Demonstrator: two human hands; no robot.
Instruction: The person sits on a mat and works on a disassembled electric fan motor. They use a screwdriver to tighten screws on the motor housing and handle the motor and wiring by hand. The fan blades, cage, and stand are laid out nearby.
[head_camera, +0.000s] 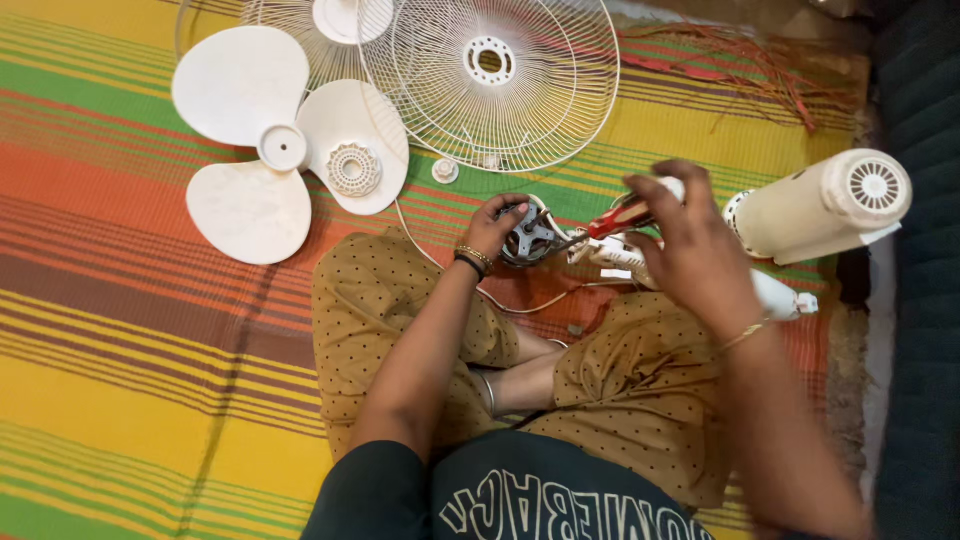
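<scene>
The left hand (492, 225) is gripping the fan motor (530, 236) above the lap; the right hand (690, 240) is clamping a red-handled screwdriver (618, 217), pointing leftward into it, over a striped mat (120, 330)

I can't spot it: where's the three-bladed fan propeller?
In the head view, the white fan blade lies upper left on the striped mat, beside the wire grille.

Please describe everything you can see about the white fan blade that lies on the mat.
The white three-lobed plastic fan blade lies flat on the striped woven mat, upper left of the person's knees. Its three broad rounded lobes meet at a round raised hub. A small ribbed white cap rests on its right lobe, and the round white wire fan guard overlaps that lobe's edge. It looks whole, slightly soiled. Neither hand touches it.
</scene>
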